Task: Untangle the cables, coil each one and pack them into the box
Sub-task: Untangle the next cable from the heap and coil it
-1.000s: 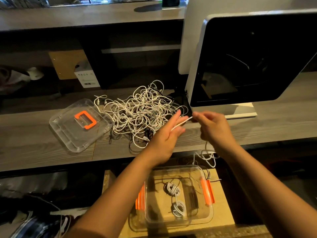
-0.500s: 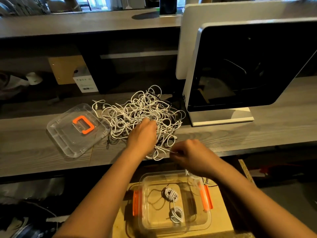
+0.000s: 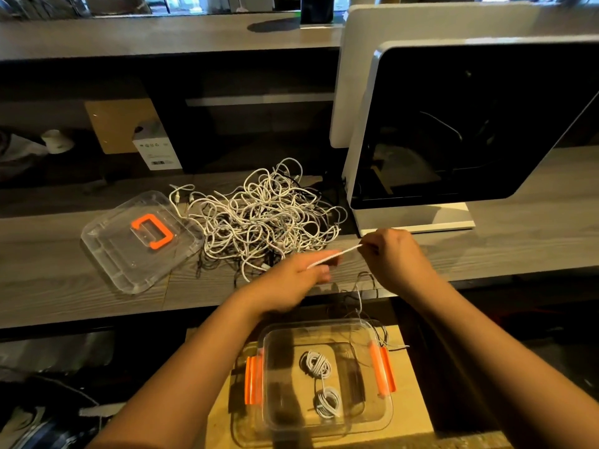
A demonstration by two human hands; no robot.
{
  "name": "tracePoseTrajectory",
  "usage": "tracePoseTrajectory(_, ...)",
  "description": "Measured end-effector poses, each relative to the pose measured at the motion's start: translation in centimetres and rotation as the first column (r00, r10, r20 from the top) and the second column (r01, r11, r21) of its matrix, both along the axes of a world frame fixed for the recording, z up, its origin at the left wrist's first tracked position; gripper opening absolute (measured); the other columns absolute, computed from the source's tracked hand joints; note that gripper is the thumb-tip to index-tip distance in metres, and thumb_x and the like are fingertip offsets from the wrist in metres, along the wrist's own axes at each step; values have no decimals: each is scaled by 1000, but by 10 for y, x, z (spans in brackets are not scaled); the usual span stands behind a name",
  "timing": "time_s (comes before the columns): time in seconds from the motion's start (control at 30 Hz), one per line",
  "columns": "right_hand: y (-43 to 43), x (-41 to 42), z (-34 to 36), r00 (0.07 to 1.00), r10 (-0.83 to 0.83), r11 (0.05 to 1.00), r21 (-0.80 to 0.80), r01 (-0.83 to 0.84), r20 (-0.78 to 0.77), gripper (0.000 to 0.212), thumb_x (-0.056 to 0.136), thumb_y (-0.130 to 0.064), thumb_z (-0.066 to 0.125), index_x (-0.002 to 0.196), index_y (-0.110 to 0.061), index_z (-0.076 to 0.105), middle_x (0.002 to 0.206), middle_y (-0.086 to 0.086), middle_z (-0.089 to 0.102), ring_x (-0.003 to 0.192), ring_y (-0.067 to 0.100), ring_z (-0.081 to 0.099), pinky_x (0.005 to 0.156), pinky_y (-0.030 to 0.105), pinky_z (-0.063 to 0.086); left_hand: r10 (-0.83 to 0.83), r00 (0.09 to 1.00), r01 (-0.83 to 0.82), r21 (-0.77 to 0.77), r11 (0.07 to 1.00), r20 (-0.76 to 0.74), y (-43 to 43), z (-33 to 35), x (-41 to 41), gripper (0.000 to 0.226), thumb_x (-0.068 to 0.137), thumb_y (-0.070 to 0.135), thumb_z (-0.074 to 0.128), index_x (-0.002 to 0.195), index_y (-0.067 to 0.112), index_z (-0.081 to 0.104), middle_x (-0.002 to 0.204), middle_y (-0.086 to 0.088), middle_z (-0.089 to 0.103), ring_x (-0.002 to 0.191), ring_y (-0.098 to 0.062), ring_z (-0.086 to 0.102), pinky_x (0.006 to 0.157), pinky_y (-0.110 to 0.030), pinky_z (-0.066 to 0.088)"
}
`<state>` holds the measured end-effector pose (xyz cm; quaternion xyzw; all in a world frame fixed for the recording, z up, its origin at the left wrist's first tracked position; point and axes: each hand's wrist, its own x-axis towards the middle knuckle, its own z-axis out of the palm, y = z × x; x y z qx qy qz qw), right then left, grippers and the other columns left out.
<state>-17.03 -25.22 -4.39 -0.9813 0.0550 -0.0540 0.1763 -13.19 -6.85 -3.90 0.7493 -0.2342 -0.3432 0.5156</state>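
The fingertips (image 3: 365, 247) of the right hand (image 3: 392, 257) are drawn together in a pinch on one end of a short, taut stretch of white cable (image 3: 337, 253); the thumb and fingers of the left hand (image 3: 291, 280) are closed on the other end, lower and to the left, though that hand is blurred and the exact grip is hard to read. The stretch runs straight between the two hands, rising toward the right; below the right hand a thin strand (image 3: 359, 299) hangs down over the near edge of the desk (image 3: 64, 286) toward the box (image 3: 269, 384).

Just beyond the left hand lies the tangle of cables (image 3: 262, 218), a loose white heap on the desk with a few dark wires mixed in; its near loops come close to the left hand's knuckles. Left of the heap, touching its edge, the clear lid (image 3: 116, 264) lies flat with its orange handle (image 3: 152, 231) up.

Nearer and lower, the box stands open on a wooden board (image 3: 411, 400), orange latches (image 3: 252, 380) on its left and right sides; two coiled cables (image 3: 316, 364) lie inside, one farther, one nearer.

To the right on the desk stands a monitor (image 3: 470, 124); at the far left, on a lower shelf, a small white carton (image 3: 157, 150) leans by a piece of cardboard (image 3: 120, 124).
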Motion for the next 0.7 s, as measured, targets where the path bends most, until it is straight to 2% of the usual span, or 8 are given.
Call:
tracePoseTrajectory(0.07, 1, -1, -10, 993, -92, 989, 106, 99, -68, 19, 95, -16, 51, 96, -9, 69, 88, 8, 66, 81, 21, 60, 65, 28, 41, 102, 980, -148, -279, 949, -173, -1, 12, -6, 38, 96, 3, 36, 127, 23, 48, 133, -4, 54, 122, -12, 50, 107, -33, 37)
tracePoseTrajectory(0.17, 8, -5, -18, 978, -44, 962, 255, 96, -203, 20, 95, -12, 48, 105, -14, 65, 96, 6, 68, 85, 18, 62, 71, 30, 50, 168, 834, -499, -590, 635, -525, -8, 23, -11, 31, 90, 15, 39, 115, 16, 57, 114, -3, 67, 115, -14, 58, 101, -35, 42)
tracePoseTrajectory(0.27, 30, -13, -13, 951, 132, 907, 422, -2, -280, 28, 93, -1, 46, 111, -14, 62, 98, 4, 65, 92, 16, 63, 80, 31, 53, 309, 586, -807, -504, 309, -749, -19, 23, 0, 22, 98, 18, 36, 93, 15, 58, 66, 3, 57, 61, -9, 60, 66, -26, 50)
tracePoseTrajectory(0.33, 47, -20, -10, 953, 187, 880, 472, -55, -238, 33, 87, 7, 47, 107, -12, 64, 98, 2, 62, 92, 15, 60, 79, 31, 51, 453, 532, -846, -473, 247, -716, -22, 20, 10, 21, 100, 15, 35, 86, 14, 51, 60, 5, 38, 48, -5, 36, 49, -17, 35)
tracePoseTrajectory(0.4, 58, -23, -8, 975, 177, 871, 483, -90, -137, 35, 80, 12, 46, 93, -15, 64, 96, 0, 57, 86, 13, 55, 73, 30, 47, 622, 623, -770, -512, 381, -474, -24, 14, 17, 21, 98, 9, 35, 81, 15, 44, 65, 4, 34, 52, -4, 31, 52, -18, 30)
tracePoseTrajectory(0.47, 65, -25, -5, 976, 189, 838, 536, -102, -110, 35, 76, 14, 44, 87, -16, 59, 97, 1, 54, 82, 17, 55, 70, 34, 50, 691, 712, -589, -430, 684, 124, -23, 3, 22, 20, 96, 3, 36, 81, 14, 43, 75, 4, 36, 62, -3, 35, 61, -21, 32)
tracePoseTrajectory(0.53, 68, -27, 0, 942, 288, 814, 562, -146, -172, 35, 77, 13, 43, 92, -16, 57, 98, -1, 54, 88, 18, 56, 75, 34, 51, 403, 591, -454, -126, 882, 699, -18, -9, 29, 15, 95, 2, 39, 88, 12, 49, 89, 4, 39, 81, -8, 37, 74, -24, 31)
tracePoseTrajectory(0.7, 49, -27, 24, 811, 471, 857, 396, -329, -347, 18, 85, -3, 49, 96, -8, 61, 89, 3, 60, 84, 19, 56, 72, 32, 45, -25, 677, -408, 403, 819, 736, 10, -21, 45, 21, 98, 14, 35, 94, 17, 56, 95, 6, 43, 97, -14, 41, 79, -28, 32)
